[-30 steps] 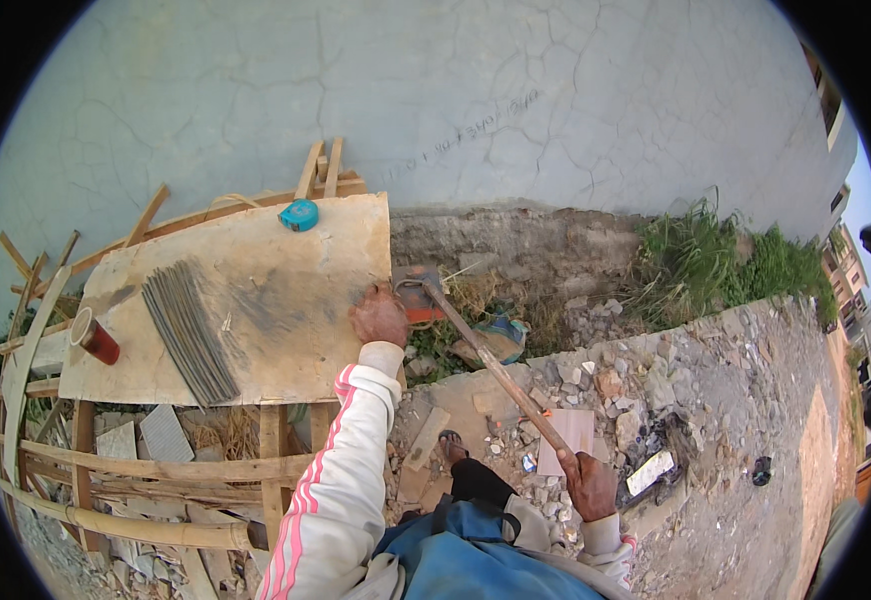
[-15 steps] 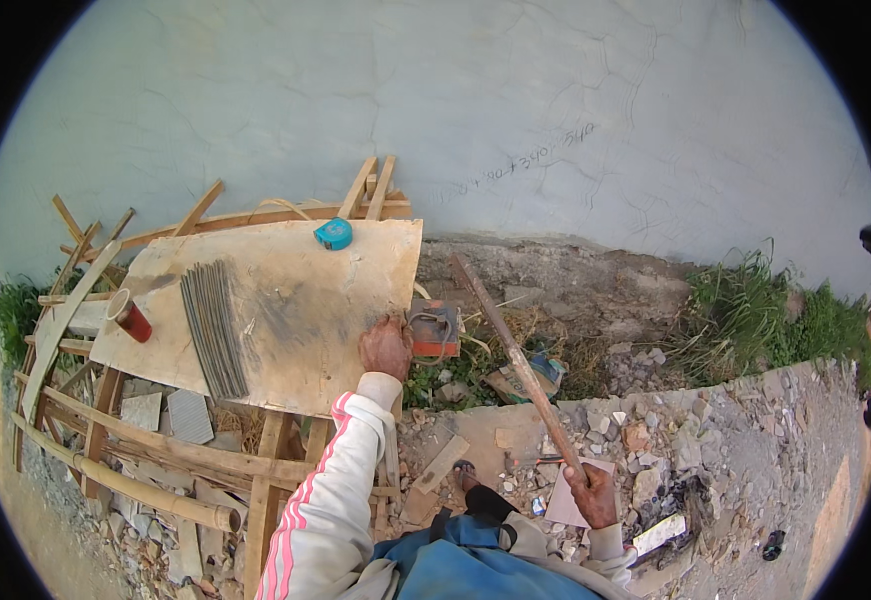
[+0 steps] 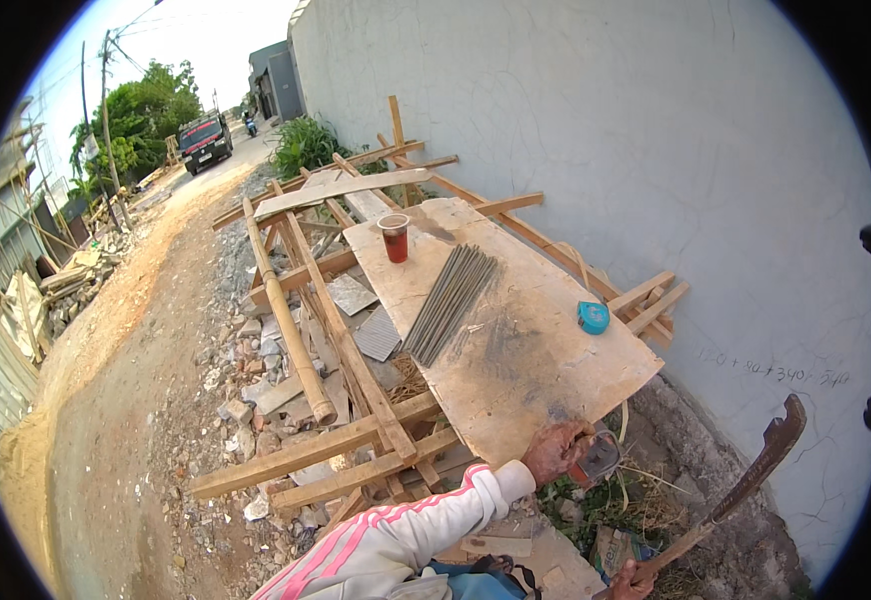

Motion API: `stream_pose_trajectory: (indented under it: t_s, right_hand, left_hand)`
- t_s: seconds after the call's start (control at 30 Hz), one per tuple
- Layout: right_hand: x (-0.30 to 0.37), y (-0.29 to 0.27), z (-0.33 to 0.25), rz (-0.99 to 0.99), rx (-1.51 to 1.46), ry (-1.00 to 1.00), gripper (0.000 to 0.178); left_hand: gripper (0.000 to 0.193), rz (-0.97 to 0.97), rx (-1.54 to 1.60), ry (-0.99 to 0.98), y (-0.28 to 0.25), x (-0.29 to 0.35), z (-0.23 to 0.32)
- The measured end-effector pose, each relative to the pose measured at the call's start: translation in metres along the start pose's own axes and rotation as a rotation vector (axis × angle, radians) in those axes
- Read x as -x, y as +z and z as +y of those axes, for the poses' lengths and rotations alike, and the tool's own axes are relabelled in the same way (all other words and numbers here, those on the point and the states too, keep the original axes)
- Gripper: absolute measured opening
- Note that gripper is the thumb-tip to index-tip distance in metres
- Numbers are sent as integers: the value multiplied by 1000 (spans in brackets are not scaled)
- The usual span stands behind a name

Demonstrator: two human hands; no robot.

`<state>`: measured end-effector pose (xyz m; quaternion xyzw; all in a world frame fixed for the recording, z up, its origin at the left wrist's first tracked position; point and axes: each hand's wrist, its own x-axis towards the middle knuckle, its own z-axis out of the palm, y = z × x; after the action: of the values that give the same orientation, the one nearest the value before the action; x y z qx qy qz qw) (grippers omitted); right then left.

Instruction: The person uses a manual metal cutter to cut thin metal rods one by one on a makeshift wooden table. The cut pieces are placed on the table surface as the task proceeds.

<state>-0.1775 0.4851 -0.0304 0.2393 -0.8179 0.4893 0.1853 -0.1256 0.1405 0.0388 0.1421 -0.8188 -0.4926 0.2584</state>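
My left hand is at the near right corner of a worn plywood board, fingers curled; what they hold, if anything, is hidden. Just beyond its fingers is a red metal piece with a grey loop-like part. My right hand, low in the picture, is wrapped round a long rusty bar with a notched, curved end. The bar slants up to the right, away from the board. Thin dark metal rods lie side by side on the board, with a teal tape measure at its wall side.
A plastic cup of red-brown drink stands on the board's far left. Timber beams and a bamboo pole surround the board over rubble. A cracked grey wall runs along the right. A truck and a motorbike are up the road.
The view has swung left and up, bringing in the road and truck. My left hand remains at the board's corner; my right hand still grips the bar.
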Motion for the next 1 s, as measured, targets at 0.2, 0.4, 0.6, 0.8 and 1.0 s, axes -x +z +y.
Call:
stream_pose_trajectory:
  t_s: [0.2, 0.4, 0.6, 0.8, 1.0]
  right_hand:
    - [-17, 44, 94, -214, -367, 106, 41]
    - [56, 113, 196, -239, 7, 227, 52]
    - [92, 73, 213, -540, 40, 806, 56]
    - [125, 57, 185, -898, 248, 1151, 43]
    - [137, 63, 113, -1017, 249, 930, 44]
  left_hand:
    - [29, -89, 222, -54, -6, 63, 38]
    - [31, -187, -158, -241, -9, 156, 31]
    - [37, -331, -321, -544, 0, 240, -73]
    - [39, -169, -389, -936, -5, 368, -168]
    - [31, 382, -253, -1342, -61, 503, -188]
